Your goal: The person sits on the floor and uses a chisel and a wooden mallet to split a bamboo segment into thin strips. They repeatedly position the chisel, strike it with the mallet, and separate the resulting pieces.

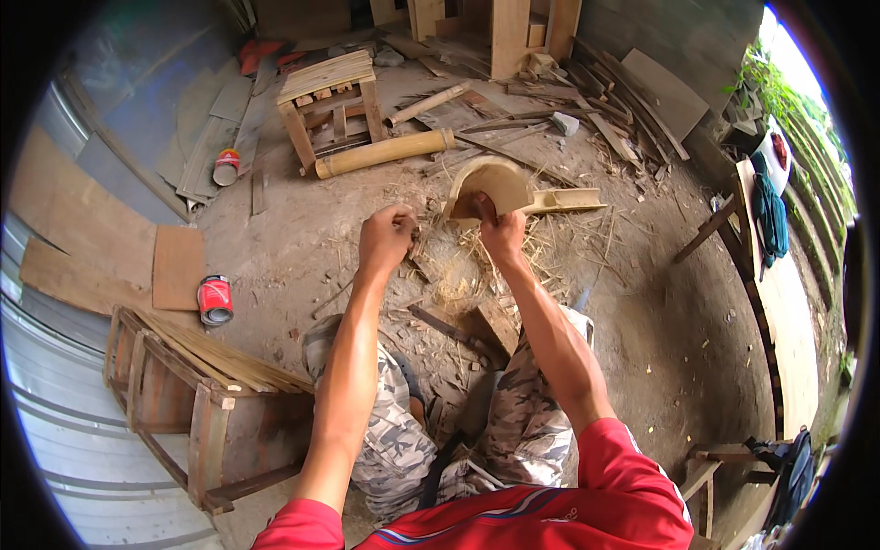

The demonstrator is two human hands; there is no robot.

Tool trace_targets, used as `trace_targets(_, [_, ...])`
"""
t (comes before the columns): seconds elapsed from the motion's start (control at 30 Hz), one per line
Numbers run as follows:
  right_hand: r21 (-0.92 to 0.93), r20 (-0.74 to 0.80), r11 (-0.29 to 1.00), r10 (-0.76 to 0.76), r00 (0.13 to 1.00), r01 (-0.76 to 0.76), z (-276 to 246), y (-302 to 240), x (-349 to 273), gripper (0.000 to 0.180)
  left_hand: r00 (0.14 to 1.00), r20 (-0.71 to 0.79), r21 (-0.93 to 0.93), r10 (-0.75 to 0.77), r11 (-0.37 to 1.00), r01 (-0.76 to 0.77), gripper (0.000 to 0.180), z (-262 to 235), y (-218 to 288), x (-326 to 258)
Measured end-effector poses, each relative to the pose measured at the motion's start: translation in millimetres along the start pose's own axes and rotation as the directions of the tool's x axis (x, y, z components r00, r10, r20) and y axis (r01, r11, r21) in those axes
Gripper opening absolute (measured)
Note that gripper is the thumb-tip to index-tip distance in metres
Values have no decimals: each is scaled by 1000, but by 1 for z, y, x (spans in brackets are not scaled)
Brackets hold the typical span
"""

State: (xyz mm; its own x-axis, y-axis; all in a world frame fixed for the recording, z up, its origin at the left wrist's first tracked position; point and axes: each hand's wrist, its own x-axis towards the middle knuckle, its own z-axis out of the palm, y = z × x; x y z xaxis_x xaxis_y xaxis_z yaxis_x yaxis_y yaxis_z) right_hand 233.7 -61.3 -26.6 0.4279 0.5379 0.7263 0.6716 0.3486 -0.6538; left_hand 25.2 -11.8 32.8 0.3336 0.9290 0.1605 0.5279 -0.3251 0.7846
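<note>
The curved tan piece [500,177] sits in the fingers of the right hand [502,233], which grip its near edge, thumb over the hollow face. It looks light, stiff and dry rather than slippery, its thin rim perhaps apt to split, so the near edge seems a sound hold. Just right of those fingers lies a split bamboo length [570,199]. The left hand [387,236] has curled fingers; whether they hold anything, I cannot tell. Beyond them lies a bamboo pole [385,154].
</note>
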Motion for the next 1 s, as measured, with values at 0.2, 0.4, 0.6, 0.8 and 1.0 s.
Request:
trace_targets(0.2, [110, 286, 987, -148, 947, 121, 34, 14, -35, 41, 869, -22, -329, -494, 824, 460, 68, 11, -38, 10])
trace_targets(0.4, [202, 486, 928, -374, 790, 315, 25, -28, -54, 51, 743, 545, -543, -387, 513, 665, 42, -2, -32, -20])
trace_targets(0.6, [199, 469, 951, -304, 829, 236, 40, -19, -52, 52, 838, 512, -676, -189, 513, 529, 52, 4, -79, -23])
trace_targets(0.8, [104, 457, 938, -339, 822, 329, 36, 6, -29, 44, 740, 646, -575, -188, 518, 634, 68, 11, -91, -17])
trace_targets(1.0, [-255, 278, 884, -322, 905, 393, 13, 86, -11, 46, 728, 588, -563, -353, 468, 681, 62, 34, -39, -2])
